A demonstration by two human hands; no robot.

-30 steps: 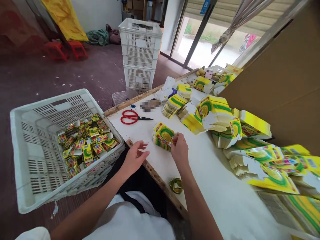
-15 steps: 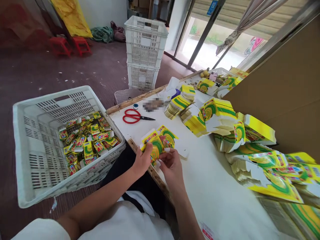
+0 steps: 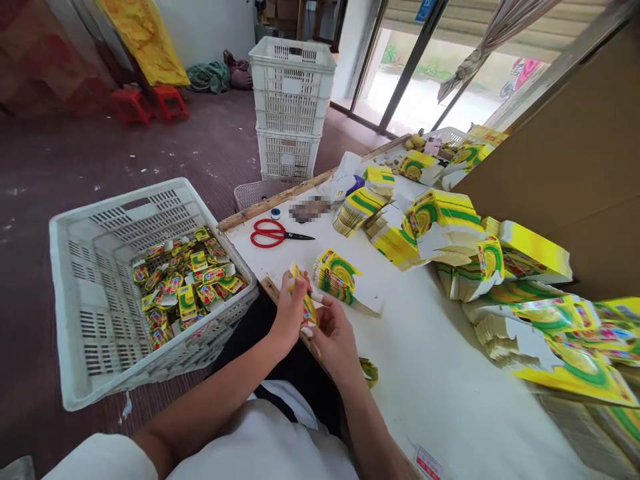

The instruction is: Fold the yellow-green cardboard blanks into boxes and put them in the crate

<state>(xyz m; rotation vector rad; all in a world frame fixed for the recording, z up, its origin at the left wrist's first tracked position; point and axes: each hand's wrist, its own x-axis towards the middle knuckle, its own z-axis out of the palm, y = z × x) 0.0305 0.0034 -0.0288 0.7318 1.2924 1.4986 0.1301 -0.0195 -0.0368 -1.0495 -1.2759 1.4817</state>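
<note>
A small yellow printed carton (image 3: 309, 311) is between my two hands over the table's near edge, its narrow side turned to me. My left hand (image 3: 289, 312) grips it from the left, thumb on top. From the right, my right hand (image 3: 336, 333) pinches its lower end. Just beyond my fingers lies a stack of flat yellow-and-green cartons (image 3: 336, 275) on the white table (image 3: 415, 347). Beside my right wrist, a small green-and-yellow piece (image 3: 369, 372) is partly hidden by the forearm; its kind is unclear.
A white crate (image 3: 120, 213) on the left holds many small filled cartons (image 3: 187, 301). Red-handled scissors (image 3: 280, 233) and a small blue-topped spool (image 3: 275, 213) lie on the table. Bundles of flat cartons (image 3: 445, 220) line its right side. Stacked crates (image 3: 290, 93) stand behind.
The carton in my hands has turned from showing its broad face to showing its narrow side. The green-and-yellow piece now shows beside my right wrist. The view has shifted slightly.
</note>
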